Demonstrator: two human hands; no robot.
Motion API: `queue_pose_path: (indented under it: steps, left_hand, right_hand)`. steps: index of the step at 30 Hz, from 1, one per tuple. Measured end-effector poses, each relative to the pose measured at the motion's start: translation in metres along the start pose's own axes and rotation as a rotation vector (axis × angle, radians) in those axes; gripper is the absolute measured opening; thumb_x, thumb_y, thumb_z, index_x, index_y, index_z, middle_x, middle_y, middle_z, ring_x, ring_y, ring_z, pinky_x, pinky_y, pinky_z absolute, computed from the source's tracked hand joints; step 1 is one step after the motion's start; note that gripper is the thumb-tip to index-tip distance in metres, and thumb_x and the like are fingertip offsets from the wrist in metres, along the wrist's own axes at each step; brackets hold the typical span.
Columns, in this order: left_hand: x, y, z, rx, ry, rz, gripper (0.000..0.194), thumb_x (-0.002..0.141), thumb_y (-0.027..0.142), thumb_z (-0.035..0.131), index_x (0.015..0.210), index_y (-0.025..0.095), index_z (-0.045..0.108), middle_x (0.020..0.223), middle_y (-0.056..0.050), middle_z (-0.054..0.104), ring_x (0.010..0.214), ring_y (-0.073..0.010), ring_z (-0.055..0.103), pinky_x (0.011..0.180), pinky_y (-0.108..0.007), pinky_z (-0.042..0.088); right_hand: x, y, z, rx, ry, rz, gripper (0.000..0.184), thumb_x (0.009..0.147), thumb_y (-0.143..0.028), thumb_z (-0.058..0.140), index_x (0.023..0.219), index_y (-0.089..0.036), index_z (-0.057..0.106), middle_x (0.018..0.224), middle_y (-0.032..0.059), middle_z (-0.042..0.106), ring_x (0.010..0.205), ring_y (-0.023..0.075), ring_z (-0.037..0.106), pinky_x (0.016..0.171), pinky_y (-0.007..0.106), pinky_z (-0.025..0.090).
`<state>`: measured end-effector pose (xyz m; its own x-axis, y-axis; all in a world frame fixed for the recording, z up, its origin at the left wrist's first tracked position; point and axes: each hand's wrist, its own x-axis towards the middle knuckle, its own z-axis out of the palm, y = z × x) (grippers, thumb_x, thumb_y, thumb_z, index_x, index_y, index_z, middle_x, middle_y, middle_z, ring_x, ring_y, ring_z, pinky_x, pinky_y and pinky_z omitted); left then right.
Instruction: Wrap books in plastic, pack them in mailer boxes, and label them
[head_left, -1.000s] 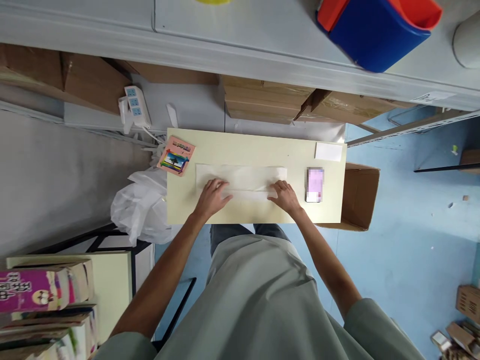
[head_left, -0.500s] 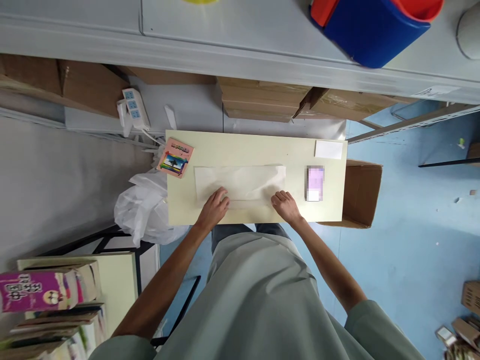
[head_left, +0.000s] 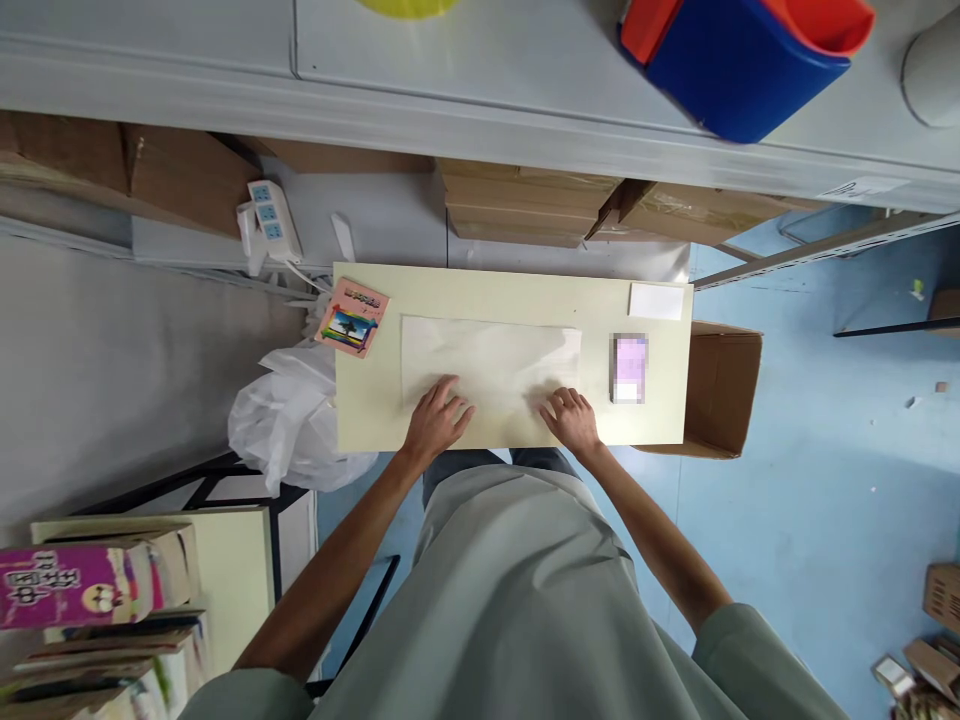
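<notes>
From the head view, we cannot make out the paper's near edge, pale on the pale table and partly covered by fingers; pixelation blurs the purple item at right. We see the left hand with fingers spread on the paper's near left part; the right hand is loosely curled at its near right part, and we cannot tell whether it pinches anything. Our wrists lie by the table's near edge. Tabletop runs between the paper and the far edge; the pink booklet overhangs the left edge. The paper lies mid-table, white, long, faintly rippled at right.
</notes>
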<state>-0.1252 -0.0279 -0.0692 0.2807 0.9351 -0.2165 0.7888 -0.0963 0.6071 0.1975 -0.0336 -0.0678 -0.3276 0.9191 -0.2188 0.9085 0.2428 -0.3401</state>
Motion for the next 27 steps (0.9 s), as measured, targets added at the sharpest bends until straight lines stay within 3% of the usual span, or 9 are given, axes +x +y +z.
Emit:
queue_pose_path:
  steps: [3, 6, 10, 13, 18, 22, 27]
  left_hand:
    - [0.022, 0.009, 0.006, 0.003, 0.058, -0.021, 0.038, 0.107, 0.037, 0.048, 0.132, 0.02, 0.072, 0.16, -0.018, 0.056, 0.154, -0.0353, 0.048, 0.127, -0.054, 0.039]
    - [0.055, 0.017, 0.017, 0.005, 0.078, 0.071, 0.054, 0.108, 0.038, 0.047, 0.155, 0.015, 0.057, 0.173, -0.019, 0.041, 0.166, -0.0355, 0.028, 0.133, -0.056, 0.027]
    - [0.078, 0.007, 0.028, 0.052, 0.078, 0.124, 0.067, 0.11, 0.042, 0.041, 0.169, 0.01, 0.039, 0.18, -0.019, 0.026, 0.17, -0.0355, 0.012, 0.136, -0.06, 0.013]
    - [0.072, -0.016, 0.026, 0.11, 0.077, 0.101, 0.076, 0.108, 0.055, 0.046, 0.171, 0.014, 0.037, 0.181, -0.017, 0.022, 0.17, -0.0376, 0.008, 0.137, -0.063, 0.007]
    - [0.054, -0.047, 0.013, 0.151, 0.073, 0.058, 0.087, 0.103, 0.065, 0.053, 0.172, 0.016, 0.035, 0.181, -0.016, 0.017, 0.17, -0.0407, 0.002, 0.136, -0.067, 0.006]
    - [0.049, -0.056, 0.008, 0.151, 0.111, 0.021, 0.089, 0.101, 0.066, 0.056, 0.172, 0.015, 0.036, 0.181, -0.018, 0.018, 0.169, -0.0417, 0.003, 0.135, -0.067, 0.008]
    - [0.048, -0.052, 0.007, 0.141, 0.126, 0.034, 0.087, 0.102, 0.065, 0.056, 0.171, 0.015, 0.038, 0.18, -0.019, 0.02, 0.169, -0.0419, 0.005, 0.135, -0.067, 0.009]
  right_hand:
    - [0.032, -0.025, 0.002, 0.05, 0.051, 0.024, 0.046, 0.116, -0.042, 0.038, 0.134, -0.014, 0.07, 0.141, 0.0216, 0.069, 0.133, 0.0339, 0.059, 0.105, 0.045, 0.051]
    - [0.076, -0.057, 0.014, 0.09, 0.074, 0.021, 0.055, 0.116, -0.038, 0.036, 0.16, -0.008, 0.05, 0.17, 0.022, 0.045, 0.162, 0.0328, 0.033, 0.126, 0.047, 0.037]
    - [0.11, -0.079, 0.037, 0.09, 0.05, 0.052, 0.065, 0.116, -0.039, 0.031, 0.17, -0.002, 0.031, 0.18, 0.0205, 0.026, 0.17, 0.0308, 0.017, 0.136, 0.049, 0.022]
    - [0.105, -0.066, 0.044, 0.065, 0.086, 0.026, 0.073, 0.115, -0.052, 0.036, 0.173, -0.009, 0.028, 0.181, 0.0168, 0.022, 0.17, 0.0301, 0.016, 0.138, 0.051, 0.018]
    - [0.078, -0.016, 0.031, 0.031, 0.139, 0.068, 0.083, 0.112, -0.062, 0.041, 0.176, -0.013, 0.022, 0.182, 0.0174, 0.017, 0.17, 0.0332, 0.014, 0.137, 0.057, 0.019]
    - [0.068, 0.004, 0.026, -0.01, 0.146, 0.101, 0.086, 0.11, -0.064, 0.043, 0.176, -0.013, 0.022, 0.182, 0.019, 0.016, 0.17, 0.0347, 0.014, 0.136, 0.059, 0.019]
    - [0.068, 0.005, 0.03, -0.068, 0.144, 0.108, 0.088, 0.109, -0.066, 0.041, 0.175, -0.01, 0.024, 0.182, 0.0199, 0.016, 0.171, 0.0334, 0.012, 0.136, 0.057, 0.019]
